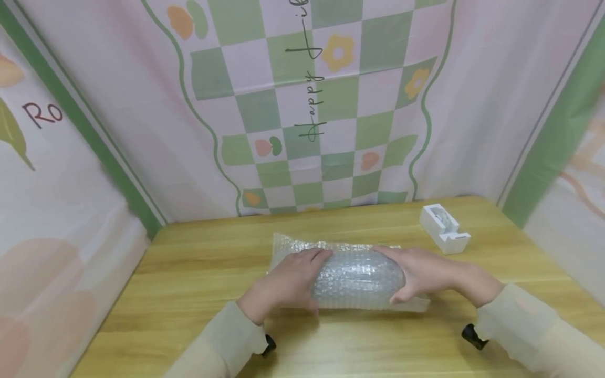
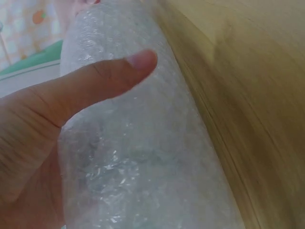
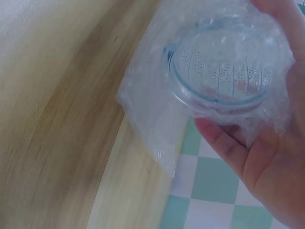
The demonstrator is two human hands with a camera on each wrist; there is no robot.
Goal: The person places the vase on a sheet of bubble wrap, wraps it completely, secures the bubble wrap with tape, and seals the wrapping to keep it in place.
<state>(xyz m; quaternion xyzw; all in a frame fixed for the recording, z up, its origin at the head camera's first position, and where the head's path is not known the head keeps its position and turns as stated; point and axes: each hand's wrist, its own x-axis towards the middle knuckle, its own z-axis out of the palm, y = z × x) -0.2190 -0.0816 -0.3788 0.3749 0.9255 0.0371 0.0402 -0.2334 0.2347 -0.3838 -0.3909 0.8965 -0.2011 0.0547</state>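
A roll of bubble wrap (image 1: 356, 278) lies across the wooden table between my hands. Inside it is a transparent glass (image 3: 219, 71), whose round end and ribbed, dotted wall show through the open end in the right wrist view. My left hand (image 1: 290, 278) grips the roll's left part, its thumb (image 2: 109, 81) laid along the near side and its fingers over the far side. At the other end my right hand (image 1: 423, 270) holds the roll, thumb and fingers spread around the glass's end. Loose wrap sticks out past both hands.
Toward the back right of the wooden table (image 1: 198, 294) stands a white tape dispenser (image 1: 444, 228) with a roll in it. A curtain with a green checked print (image 1: 293, 115) hangs behind the table, and printed cloth (image 1: 56, 210) flanks both sides.
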